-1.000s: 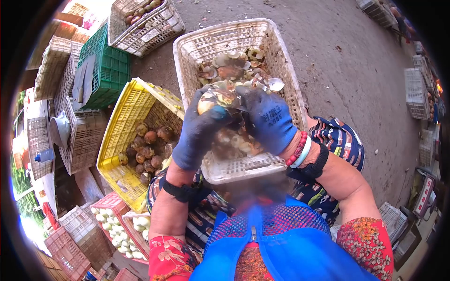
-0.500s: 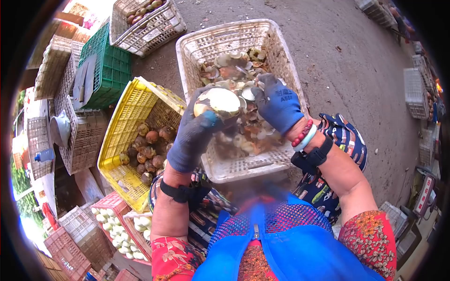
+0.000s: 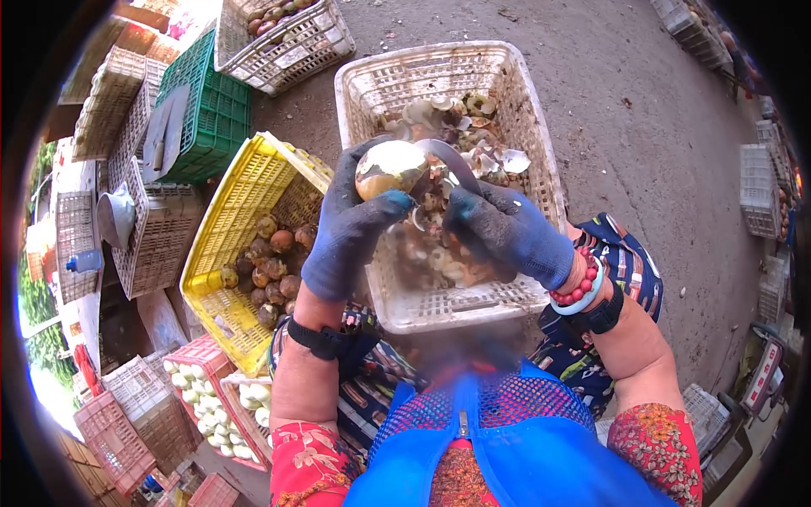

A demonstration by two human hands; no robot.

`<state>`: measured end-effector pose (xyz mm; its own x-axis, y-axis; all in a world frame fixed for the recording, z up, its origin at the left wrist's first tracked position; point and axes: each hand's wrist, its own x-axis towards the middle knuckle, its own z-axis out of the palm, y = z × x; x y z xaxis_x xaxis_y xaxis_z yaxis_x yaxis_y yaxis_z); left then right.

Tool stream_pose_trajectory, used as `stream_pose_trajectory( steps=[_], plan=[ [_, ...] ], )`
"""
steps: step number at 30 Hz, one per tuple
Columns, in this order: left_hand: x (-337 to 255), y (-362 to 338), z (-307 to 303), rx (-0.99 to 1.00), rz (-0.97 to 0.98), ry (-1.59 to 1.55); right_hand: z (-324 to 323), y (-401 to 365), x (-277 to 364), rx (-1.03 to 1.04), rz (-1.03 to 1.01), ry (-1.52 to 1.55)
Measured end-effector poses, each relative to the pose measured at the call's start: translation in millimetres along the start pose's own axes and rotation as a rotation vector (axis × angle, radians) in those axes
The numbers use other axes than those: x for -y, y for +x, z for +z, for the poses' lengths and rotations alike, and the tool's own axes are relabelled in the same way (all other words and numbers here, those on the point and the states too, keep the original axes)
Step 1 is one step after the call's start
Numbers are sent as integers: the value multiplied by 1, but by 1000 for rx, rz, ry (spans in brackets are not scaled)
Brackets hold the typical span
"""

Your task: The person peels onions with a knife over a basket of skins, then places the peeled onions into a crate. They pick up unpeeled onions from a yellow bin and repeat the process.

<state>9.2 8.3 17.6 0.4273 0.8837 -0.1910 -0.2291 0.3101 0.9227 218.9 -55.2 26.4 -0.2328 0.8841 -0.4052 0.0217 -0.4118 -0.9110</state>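
My left hand (image 3: pixel 346 228), in a dirty blue glove, is wrapped round a round bulb (image 3: pixel 391 169) with a pale peeled top and brownish skin lower down. Gloved too, my right hand (image 3: pixel 511 232) is closed on a curved knife (image 3: pixel 452 162), whose blade touches or nearly touches the bulb's right side. Both hands are over a white crate (image 3: pixel 456 317) that holds pale and brown peelings (image 3: pixel 481 156). The knife's handle is hidden in my right fist.
A yellow crate (image 3: pixel 198 283) with brown unpeeled bulbs (image 3: pixel 274 266) stands at the left. Behind it are a green crate (image 3: pixel 211 118) and a white crate of bulbs (image 3: pixel 287 51). Red crates (image 3: pixel 203 351) hold pale peeled pieces at the lower left.
My right hand has moved down and turned, bringing the knife blade into clear view beside the bulb. My left hand still holds the bulb. The whole view has shifted slightly.
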Motion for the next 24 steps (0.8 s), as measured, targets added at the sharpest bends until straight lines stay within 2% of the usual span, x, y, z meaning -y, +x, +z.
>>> stream_pose_trajectory(
  steps=[3,6,10,14,16,17,18,20,22,23,24],
  plan=[
    [-2,-1,5,5,51,51,0,-2,1,17,18,51],
    [-2,-2,10,-4,72,57,0,-2,-3,-3,-103,0],
    [4,-1,10,-44,67,-11,12,-1,-19,10,-111,117],
    [2,1,13,-64,55,-124,27,-6,-14,-35,21,-100],
    [2,10,6,-79,40,-261,34,-14,-21,-1,19,-245],
    [5,16,0,-76,118,-384,40,-19,-37,28,-28,-325],
    [4,22,-9,-45,131,-305,45,-21,-40,58,-75,-403],
    [3,25,-20,-16,113,-397,40,-18,-38,49,52,-364],
    [2,24,-19,-37,39,-308,21,2,-26,-26,167,-306],
    [3,23,-16,-43,-2,-264,5,11,-30,-85,-72,-411],
    [3,21,-12,-21,6,-208,-2,13,-26,-143,-122,-347]
  ],
)
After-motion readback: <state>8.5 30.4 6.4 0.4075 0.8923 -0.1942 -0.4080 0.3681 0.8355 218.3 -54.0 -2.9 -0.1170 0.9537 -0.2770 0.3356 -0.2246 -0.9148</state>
